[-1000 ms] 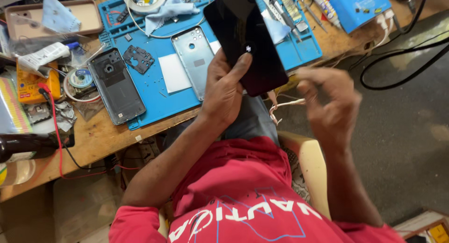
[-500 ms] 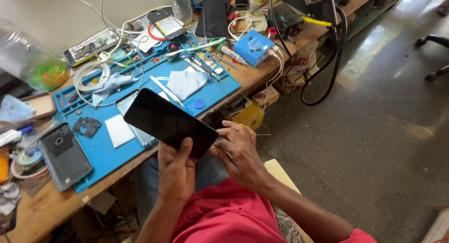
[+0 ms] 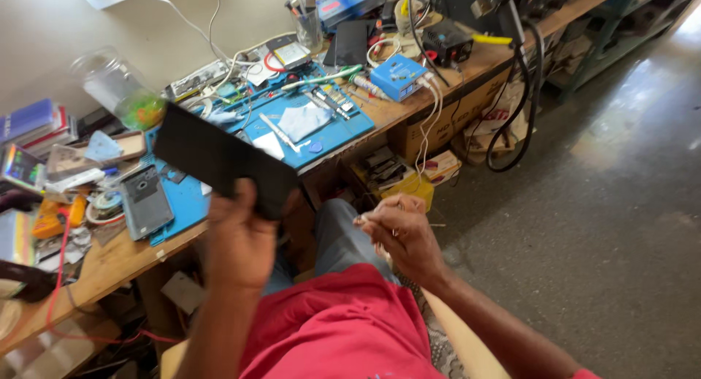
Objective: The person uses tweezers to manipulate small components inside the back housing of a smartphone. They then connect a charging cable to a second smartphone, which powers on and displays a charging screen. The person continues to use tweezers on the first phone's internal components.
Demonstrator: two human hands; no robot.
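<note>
My left hand (image 3: 241, 244) grips the lower edge of a flat black phone screen panel (image 3: 215, 158) and holds it tilted up over the near edge of the wooden bench (image 3: 109, 266). My right hand (image 3: 405, 236) is apart from the panel, lower and to the right above my lap. Its fingers are curled together; a thin pale sliver shows at the fingertips, and what it is I cannot tell. Behind the panel, a blue work mat (image 3: 332, 134) on the bench carries small tools and white pads.
A grey opened phone body (image 3: 146, 200) lies on the mat's left end. Further back are a clear plastic jar (image 3: 117, 87), a small blue box (image 3: 398, 76) and a tool cup (image 3: 310, 28). Black cables (image 3: 515, 123) hang off the bench over boxes (image 3: 431, 167). Concrete floor lies to the right.
The view has swung, so the bench sits further left. My left hand has raised the panel up and to the left. My right hand has come off it and dropped toward my lap.
</note>
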